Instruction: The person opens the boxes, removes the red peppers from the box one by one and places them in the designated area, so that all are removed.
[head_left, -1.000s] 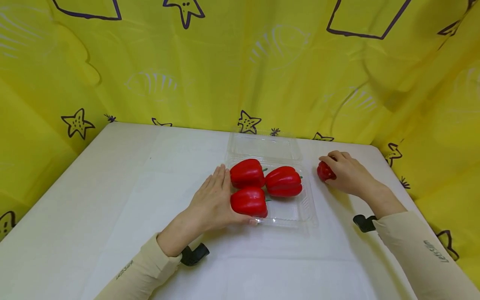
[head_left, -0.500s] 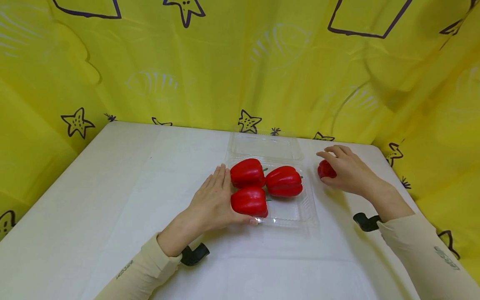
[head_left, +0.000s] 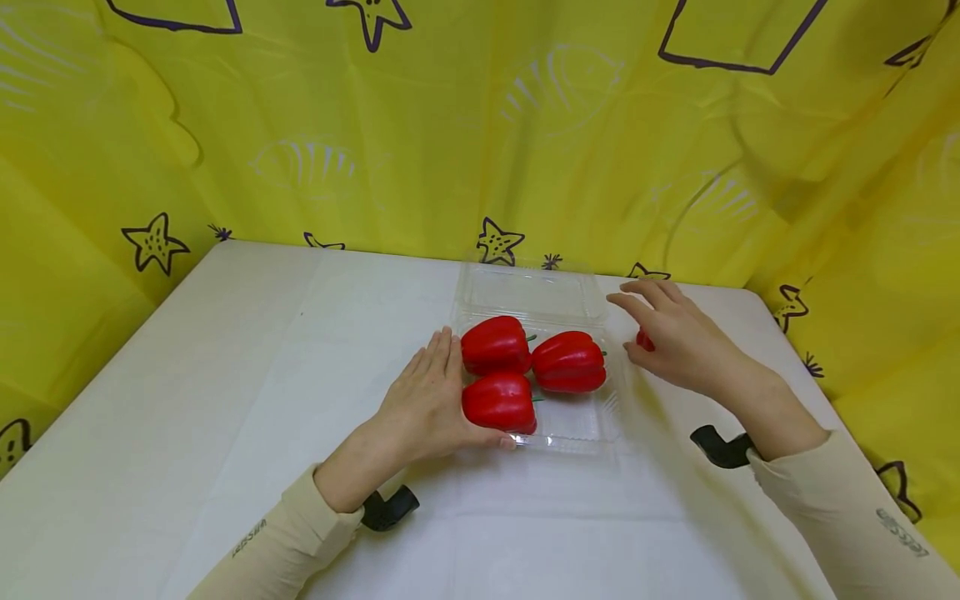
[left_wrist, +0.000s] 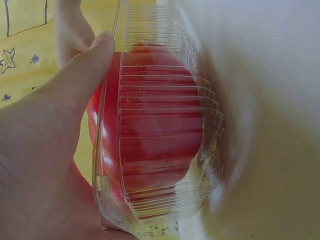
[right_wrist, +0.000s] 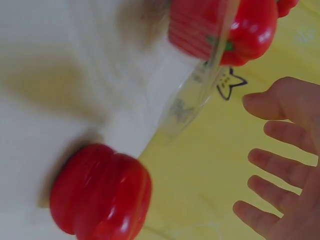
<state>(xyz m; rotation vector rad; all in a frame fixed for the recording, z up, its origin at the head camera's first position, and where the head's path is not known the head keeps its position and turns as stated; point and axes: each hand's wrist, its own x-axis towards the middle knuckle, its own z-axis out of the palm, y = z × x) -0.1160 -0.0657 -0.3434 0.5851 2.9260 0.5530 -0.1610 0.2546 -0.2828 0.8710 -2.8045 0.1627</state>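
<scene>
A yellow curtain printed with starfish is hung at 12 o'clock behind the white table. A clear plastic container is set on the table, its lid laid back toward 12 o'clock. The container's 9 o'clock side is covered by the left hand, its fingers laid straight along the wall and its thumb rested at the near rim. Just beyond the container, between 2 and 3 o'clock, a loose red pepper is seen on the table, mostly masked from the head view by the right hand; that hand's fingers are spread apart and nothing is held. Inside the container, three red peppers are laid on their sides at 8, 10 and 2 o'clock, their green stems pointed roughly toward 3 o'clock. Glossy skin is shown by all four; the loose one is marked by deep grooves between its lobes
</scene>
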